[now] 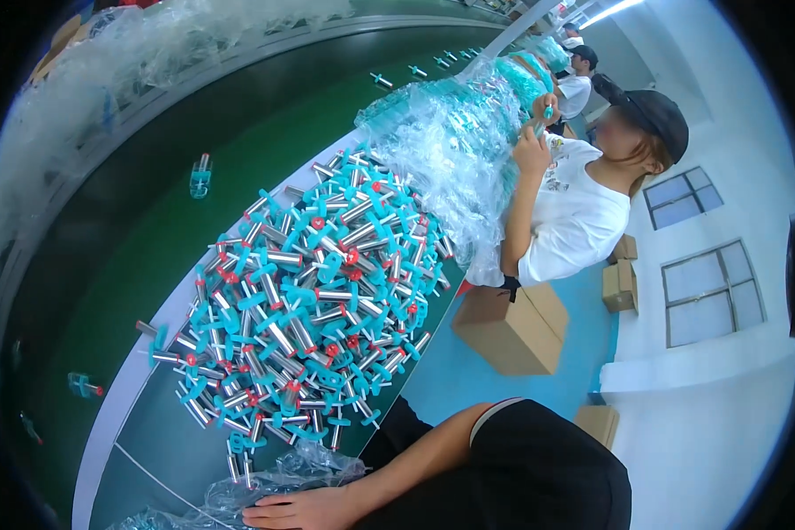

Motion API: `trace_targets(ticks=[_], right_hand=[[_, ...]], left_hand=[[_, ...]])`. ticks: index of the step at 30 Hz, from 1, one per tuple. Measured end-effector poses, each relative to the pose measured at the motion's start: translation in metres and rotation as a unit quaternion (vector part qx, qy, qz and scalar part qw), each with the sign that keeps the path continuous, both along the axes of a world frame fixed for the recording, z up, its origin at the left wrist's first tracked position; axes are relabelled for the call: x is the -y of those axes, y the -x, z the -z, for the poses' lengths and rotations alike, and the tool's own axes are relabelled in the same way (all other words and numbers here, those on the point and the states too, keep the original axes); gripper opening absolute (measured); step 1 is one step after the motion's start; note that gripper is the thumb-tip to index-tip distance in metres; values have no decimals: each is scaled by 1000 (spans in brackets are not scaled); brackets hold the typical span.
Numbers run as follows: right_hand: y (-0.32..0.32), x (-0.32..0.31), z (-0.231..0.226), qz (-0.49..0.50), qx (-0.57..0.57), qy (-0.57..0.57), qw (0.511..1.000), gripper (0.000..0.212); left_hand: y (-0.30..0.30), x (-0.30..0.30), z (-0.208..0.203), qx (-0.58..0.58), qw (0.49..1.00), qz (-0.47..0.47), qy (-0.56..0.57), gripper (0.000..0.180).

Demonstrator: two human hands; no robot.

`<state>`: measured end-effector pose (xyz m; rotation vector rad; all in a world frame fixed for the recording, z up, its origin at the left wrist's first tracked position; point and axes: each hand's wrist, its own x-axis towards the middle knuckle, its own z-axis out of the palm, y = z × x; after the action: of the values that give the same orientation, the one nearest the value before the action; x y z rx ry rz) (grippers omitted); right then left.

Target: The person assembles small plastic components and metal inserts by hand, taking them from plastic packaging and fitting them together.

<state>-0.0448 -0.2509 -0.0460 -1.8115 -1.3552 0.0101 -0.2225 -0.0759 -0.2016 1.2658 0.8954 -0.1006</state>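
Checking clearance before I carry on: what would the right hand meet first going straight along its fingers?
The right hand would probably meet the crumpled clear plastic just ahead; depth is unclear, so they may already touch.

A short black sleeve (548,459) with seemingly grey trim (493,412).

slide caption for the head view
Bare right hand on crumpled clear plastic, beside a heap of silver metallic cylinders with teal fittings and red ends.

The heap of parts (309,300) (on a worktable (168,433)) lies between the conveyor (141,238), left, and a carton (503,331), right.
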Motion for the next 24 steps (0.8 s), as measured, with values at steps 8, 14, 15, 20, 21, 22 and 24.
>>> trace_targets(ticks=[8, 14, 15, 20, 21, 22, 24], right_hand=[[-1, -1, 2, 11, 39, 2, 999, 42], [18, -7, 27, -4, -17, 5, 1000, 60], [22, -7, 29, -5, -15, 4, 1000, 60], [16, 2, 17, -24, -56, 50, 997, 72], [16, 4, 18, -30, -54, 73, 995, 80], [15, 2, 18, -34, -44, 71, 996, 79], [15, -2, 15, -39, -22, 65, 997, 81]], left_hand=[[-5, 14, -34, 15, 999, 21, 41, 40], [4, 24, -69, 51, 997, 24, 51, 36], [6, 26, -74, 58, 997, 24, 53, 35], [30, 38, -92, 86, 994, 20, 63, 33], [35, 41, -93, 92, 993, 21, 68, 33], [48, 34, -86, 97, 993, 17, 65, 33], [79, 20, -73, 198, 931, 206, -226, 37]])
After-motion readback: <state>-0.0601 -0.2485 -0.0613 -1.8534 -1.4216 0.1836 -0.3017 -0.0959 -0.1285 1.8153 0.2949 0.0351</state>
